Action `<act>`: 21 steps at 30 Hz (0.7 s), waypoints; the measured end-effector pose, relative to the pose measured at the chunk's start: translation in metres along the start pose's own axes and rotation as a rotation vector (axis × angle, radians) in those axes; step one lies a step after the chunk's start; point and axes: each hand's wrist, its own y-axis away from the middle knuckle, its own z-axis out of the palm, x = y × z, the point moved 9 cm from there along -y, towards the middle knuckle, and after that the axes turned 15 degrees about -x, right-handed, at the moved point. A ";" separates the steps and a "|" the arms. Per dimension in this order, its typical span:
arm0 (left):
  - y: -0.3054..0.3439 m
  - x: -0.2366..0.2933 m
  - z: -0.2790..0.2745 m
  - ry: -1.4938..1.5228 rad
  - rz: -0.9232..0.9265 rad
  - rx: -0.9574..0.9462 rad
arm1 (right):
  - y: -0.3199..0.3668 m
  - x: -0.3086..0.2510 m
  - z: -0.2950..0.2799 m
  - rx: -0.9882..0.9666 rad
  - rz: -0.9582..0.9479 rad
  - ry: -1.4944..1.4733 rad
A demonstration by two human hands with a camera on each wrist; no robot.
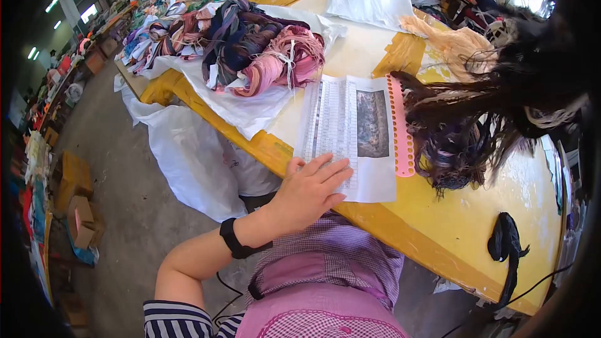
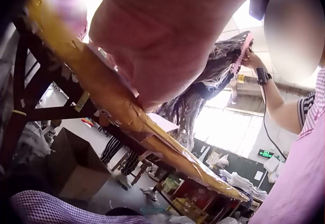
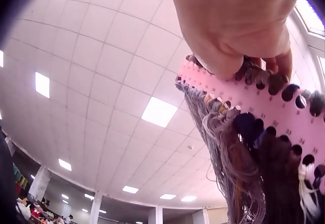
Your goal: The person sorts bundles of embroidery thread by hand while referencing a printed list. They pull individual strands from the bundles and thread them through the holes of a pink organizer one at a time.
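Observation:
My left hand (image 1: 313, 189) lies with spread fingers on the lower edge of a printed sheet (image 1: 374, 178) with a table and a dark picture. Close up, the same hand (image 2: 157, 36) fills the top of the left wrist view. A pink holed card (image 1: 404, 131) lies along the sheet's right side, dark thread bundles (image 1: 454, 150) next to it. My right hand (image 3: 233, 31) grips the upper edge of a raised pink numbered card (image 3: 254, 97), from which grey, purple and dark threads (image 3: 228, 158) hang. In the head view, dark threads (image 1: 519, 75) hide that hand.
Skeins (image 1: 250, 44) are heaped on white plastic at the table's back left. Peach yarn (image 1: 457, 44) lies behind the dark threads. A black cloth strip (image 1: 504, 238) and a cable are at the right. White sacks (image 1: 188, 156) and cardboard boxes (image 1: 81, 219) stand on the floor.

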 end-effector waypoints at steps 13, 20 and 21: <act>0.000 -0.002 0.001 0.010 -0.002 -0.016 | 0.116 -0.007 0.034 0.386 -0.174 -0.179; -0.002 0.003 -0.013 0.029 -0.035 0.050 | 0.157 -0.041 0.264 -0.332 -0.069 -0.634; -0.006 0.009 -0.015 0.034 -0.024 0.046 | 0.161 -0.037 0.288 -0.395 -0.066 -0.650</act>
